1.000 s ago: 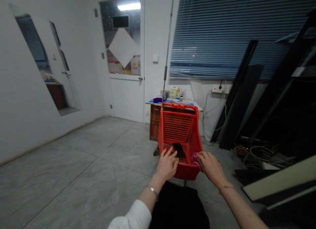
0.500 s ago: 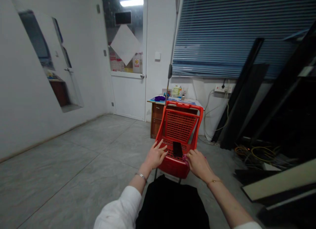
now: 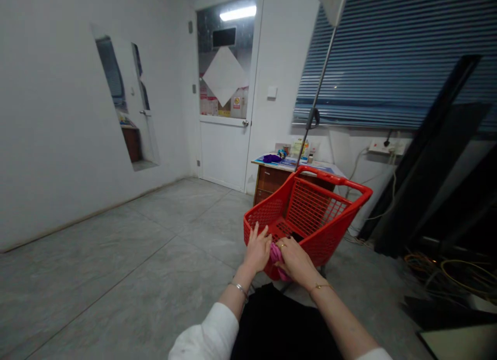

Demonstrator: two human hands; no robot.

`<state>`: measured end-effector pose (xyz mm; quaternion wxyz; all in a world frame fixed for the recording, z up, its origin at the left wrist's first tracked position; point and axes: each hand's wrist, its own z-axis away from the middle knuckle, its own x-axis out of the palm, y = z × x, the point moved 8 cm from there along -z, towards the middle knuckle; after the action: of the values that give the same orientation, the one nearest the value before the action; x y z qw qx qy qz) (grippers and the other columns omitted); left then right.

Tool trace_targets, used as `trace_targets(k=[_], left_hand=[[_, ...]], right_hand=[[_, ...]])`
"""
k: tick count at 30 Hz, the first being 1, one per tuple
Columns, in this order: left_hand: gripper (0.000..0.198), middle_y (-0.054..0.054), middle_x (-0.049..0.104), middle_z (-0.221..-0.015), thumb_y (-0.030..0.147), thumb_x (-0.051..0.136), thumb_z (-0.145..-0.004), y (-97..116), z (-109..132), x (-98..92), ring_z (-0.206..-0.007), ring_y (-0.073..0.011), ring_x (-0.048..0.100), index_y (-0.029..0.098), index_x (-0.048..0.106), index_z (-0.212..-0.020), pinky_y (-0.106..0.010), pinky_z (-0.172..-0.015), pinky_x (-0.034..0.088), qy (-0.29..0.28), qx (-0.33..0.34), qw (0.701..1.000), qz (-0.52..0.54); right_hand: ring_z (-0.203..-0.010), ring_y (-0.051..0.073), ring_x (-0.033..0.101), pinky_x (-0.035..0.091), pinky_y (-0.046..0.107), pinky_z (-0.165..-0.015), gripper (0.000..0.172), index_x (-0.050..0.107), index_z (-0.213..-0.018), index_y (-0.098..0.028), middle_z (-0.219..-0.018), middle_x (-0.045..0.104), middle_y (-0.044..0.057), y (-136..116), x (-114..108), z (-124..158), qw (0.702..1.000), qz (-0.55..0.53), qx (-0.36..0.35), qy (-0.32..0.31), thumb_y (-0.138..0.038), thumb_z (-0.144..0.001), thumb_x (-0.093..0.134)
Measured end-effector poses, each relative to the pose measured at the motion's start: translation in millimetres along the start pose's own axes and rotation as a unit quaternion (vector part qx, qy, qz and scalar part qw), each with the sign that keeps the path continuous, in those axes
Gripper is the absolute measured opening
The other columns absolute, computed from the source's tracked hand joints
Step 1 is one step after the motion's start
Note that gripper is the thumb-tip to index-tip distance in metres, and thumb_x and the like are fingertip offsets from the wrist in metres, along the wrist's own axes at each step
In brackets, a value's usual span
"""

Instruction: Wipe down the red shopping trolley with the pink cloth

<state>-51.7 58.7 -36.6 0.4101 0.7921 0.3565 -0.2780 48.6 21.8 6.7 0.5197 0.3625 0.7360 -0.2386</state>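
A red plastic shopping cart (image 3: pixel 330 241) stands just in front of me, turned at an angle. My left hand (image 3: pixel 258 250) lies at its near rim with the fingers stretched out and slightly apart. Close beside it, my right hand (image 3: pixel 295 261) is closed around a bunched pink cloth (image 3: pixel 276 254) at the same near end. The cloth hangs a little below my fingers, against the cart. Inside the basket, a flat black object (image 3: pixel 296 236) shows only in part behind my right hand.
Behind the cart stands a brown desk (image 3: pixel 267 180) with a purple cloth (image 3: pixel 272 158) and small bottles. A metal pole (image 3: pixel 324 70) rises by the cart. Dark panels (image 3: pixel 435 163) lean at the right, with loose cables (image 3: pixel 462 274) on the floor. A white door (image 3: pixel 222 153) is at the back.
The cart has swung round, so its right side now shows. My right hand has come closer to my left with the pink cloth. The view has turned left.
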Motion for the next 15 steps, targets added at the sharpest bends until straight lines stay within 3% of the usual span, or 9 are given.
trace_targets(k=[3,8,11,15], left_hand=[[0.038,-0.005,0.049,-0.146,0.026,0.033,-0.1,3,-1,2.2,-0.148,-0.0278,0.01,0.019,0.067,-0.117,-0.059,-0.118,0.02,-0.007,0.005,1.0,0.03],[0.036,-0.004,0.049,-0.146,0.021,0.038,-0.097,13,-4,9.1,-0.149,-0.0274,0.005,0.018,0.07,-0.081,-0.06,-0.119,0.018,-0.016,0.01,0.999,0.036],[0.035,-0.003,0.049,-0.146,0.018,0.04,-0.095,18,-4,13.1,-0.148,-0.0282,0.003,0.018,0.067,-0.074,-0.061,-0.118,0.018,-0.023,0.016,0.999,0.039],[0.034,-0.005,0.049,-0.145,0.017,0.04,-0.094,20,-6,17.2,-0.148,-0.0275,0.0,0.018,0.067,-0.073,-0.063,-0.117,0.017,-0.035,0.029,0.997,0.059]], right_hand=[[-0.102,0.022,0.057,0.038,0.039,-0.102,0.027,0.06,-0.107,-0.018,-0.105,0.062,0.009,10,-4,4,1.0,-0.008,-0.005,-0.011,-0.027,-0.083,0.064],[-0.096,0.019,0.057,0.042,0.032,-0.092,0.022,0.062,-0.103,-0.018,-0.1,0.063,0.007,27,-12,12,0.998,-0.014,-0.009,-0.057,-0.033,-0.087,0.057],[-0.093,0.018,0.057,0.041,0.03,-0.089,0.021,0.063,-0.102,-0.018,-0.099,0.063,0.007,44,-16,17,0.998,-0.025,-0.002,-0.065,-0.031,-0.088,0.054],[-0.098,0.017,0.058,0.035,0.035,-0.101,0.022,0.062,-0.105,-0.019,-0.1,0.064,0.007,74,-20,25,0.997,-0.037,0.026,-0.055,-0.025,-0.086,0.053]])
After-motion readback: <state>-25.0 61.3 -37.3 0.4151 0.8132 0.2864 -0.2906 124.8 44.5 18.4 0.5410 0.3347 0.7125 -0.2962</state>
